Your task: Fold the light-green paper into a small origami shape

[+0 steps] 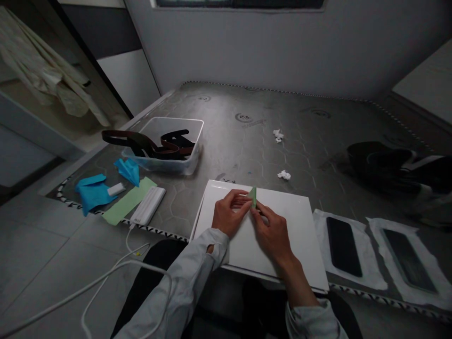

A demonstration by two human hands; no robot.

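Note:
A small folded piece of green paper (pixel 254 197) stands upright between my two hands, above a flat white box (pixel 278 226). My left hand (pixel 230 211) pinches the paper from the left, with its thumb against the lower part. From the right, my right hand (pixel 271 230) grips the same paper with closed fingertips. Both hands hover over or rest on the white lid; I cannot tell which. Part of the paper is hidden behind the fingers.
To the left are a clear plastic bin (pixel 169 162) with belts (pixel 151 145), blue paper (pixel 93 193), a green strip (pixel 130 200) and a white power bank (pixel 148 206) with a cable. Two phones (pixel 343 246) lie on white tissues at right. Crumpled tissue (pixel 284 175) lies beyond the box.

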